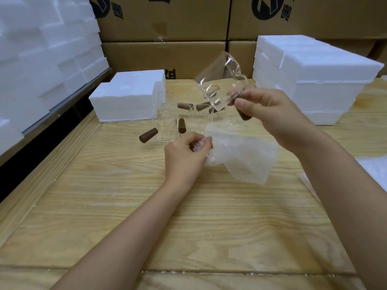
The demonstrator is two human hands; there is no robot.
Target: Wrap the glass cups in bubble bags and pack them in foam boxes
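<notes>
My right hand (270,113) holds a clear glass cup (219,80) by its brown wooden handle, tilted in the air above the table. My left hand (186,155) pinches the edge of a bubble bag (243,155), which hangs just below the cup. Several more glass cups with brown handles (165,126) stand on the wooden table behind my hands. Two white foam boxes (127,99) sit at the back left of the table. A taller stack of foam boxes (310,80) stands at the back right.
Brown cardboard cartons (163,21) line the back wall. Many white foam boxes (41,49) are piled on the left beside the table. More bubble wrap (374,170) lies at the right edge. The wooden table (125,206) has a raised rim along its left side.
</notes>
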